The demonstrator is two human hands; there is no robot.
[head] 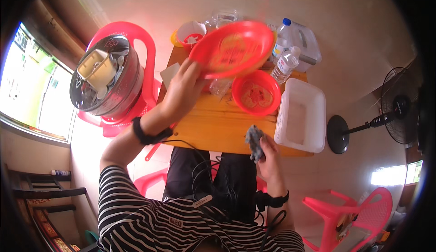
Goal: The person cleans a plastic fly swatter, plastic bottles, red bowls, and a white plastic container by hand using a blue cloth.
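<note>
My left hand grips the rim of a large red plastic basin, which is tilted and raised over the back of the wooden table. A crumpled grey cloth is held in my right hand, above the table's front edge. Between the hands, a smaller red bowl with a printed inside stands on the table. Right of that bowl sits a white plastic container. The raised basin hides part of what stands behind it.
Two plastic bottles and a lidded clear box stand at the back right. On a pink chair at left rests a metal pot with utensils. A black standing fan is at right, another pink chair lower right. Cables hang across my lap.
</note>
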